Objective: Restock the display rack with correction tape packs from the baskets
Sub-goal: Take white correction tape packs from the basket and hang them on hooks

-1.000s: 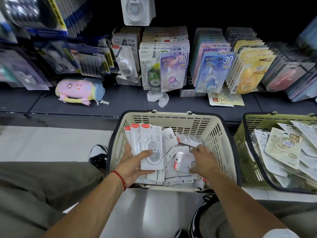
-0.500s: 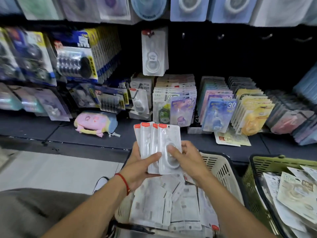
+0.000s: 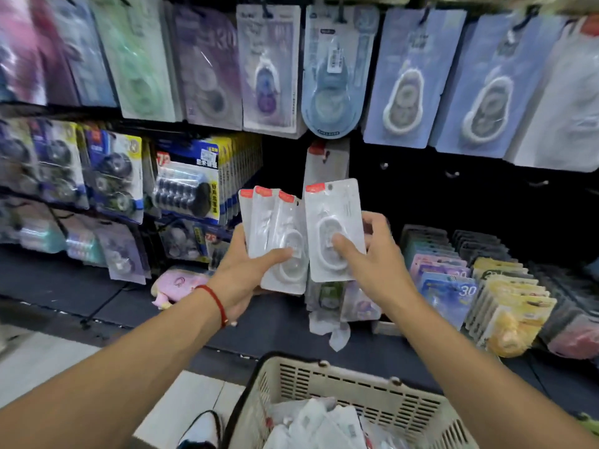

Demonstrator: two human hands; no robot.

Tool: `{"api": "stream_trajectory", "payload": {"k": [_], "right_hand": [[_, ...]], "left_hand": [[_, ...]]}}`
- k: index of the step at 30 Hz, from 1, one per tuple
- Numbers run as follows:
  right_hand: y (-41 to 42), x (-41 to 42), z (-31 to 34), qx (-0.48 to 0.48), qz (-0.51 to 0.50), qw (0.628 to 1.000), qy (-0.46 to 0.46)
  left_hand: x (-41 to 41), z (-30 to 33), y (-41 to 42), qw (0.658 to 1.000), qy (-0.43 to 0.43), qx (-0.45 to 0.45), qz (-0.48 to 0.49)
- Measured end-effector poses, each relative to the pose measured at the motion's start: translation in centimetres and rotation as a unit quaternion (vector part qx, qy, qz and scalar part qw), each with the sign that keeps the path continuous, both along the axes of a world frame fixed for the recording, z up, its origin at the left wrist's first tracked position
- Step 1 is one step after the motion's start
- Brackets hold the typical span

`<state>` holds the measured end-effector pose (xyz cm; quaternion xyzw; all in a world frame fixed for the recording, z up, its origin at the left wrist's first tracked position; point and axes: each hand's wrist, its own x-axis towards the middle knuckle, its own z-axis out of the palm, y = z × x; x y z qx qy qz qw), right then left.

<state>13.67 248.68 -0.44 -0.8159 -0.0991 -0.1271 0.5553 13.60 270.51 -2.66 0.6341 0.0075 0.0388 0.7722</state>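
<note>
My left hand [image 3: 244, 270] grips a fanned stack of three white correction tape packs [image 3: 275, 234] with red top tabs, thumb across the front one. My right hand [image 3: 372, 257] pinches a single matching pack [image 3: 334, 228] held just right of the stack, thumb on its blister. Both are raised in front of the display rack, below one identical pack [image 3: 327, 163] hanging on a hook. The beige basket [image 3: 350, 384] below holds more white packs [image 3: 317, 426].
Packs of other tape hang in rows above [image 3: 269, 69] and to the left [image 3: 188, 186]. Coloured packs [image 3: 453, 286] stand on the dark shelf at right. Bare hooks [image 3: 452, 174] show on the dark panel right of the hanging pack. A pink pouch [image 3: 178, 283] lies on the shelf.
Both hands have risen from the basket toward the rack. The right hand has drawn one pack off the stack and holds it apart to the right.
</note>
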Motion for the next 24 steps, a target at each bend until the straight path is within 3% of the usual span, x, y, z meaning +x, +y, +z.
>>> {"api": "stream_trajectory", "payload": {"k": [5,13,16,21,24], "right_hand": [[0.4,2.6,1.7,-0.011,-0.013,0.999,-0.030],[2.8,5.0,1.4,0.021,-0.050,0.998,-0.042],[2.9,5.4,0.9,-0.009,-0.060,0.997,-0.039],[2.8,5.4,-0.1,-0.181,-0.106,0.977,-0.026],[3.1,5.1,0.2,-0.131,0.011,0.991,0.016]], "left_hand": [[0.7,0.8,1.4,0.991,-0.061,0.029,0.119],[0.7,0.2,2.1,0.974,-0.121,0.076,0.173],[0.6,0.1,2.5,0.973,-0.126,0.076,0.178],[0.5,0.0,2.0,0.979,-0.119,0.066,0.153],[0.3,0.2,1.0,0.990,-0.102,-0.012,0.102]]}}
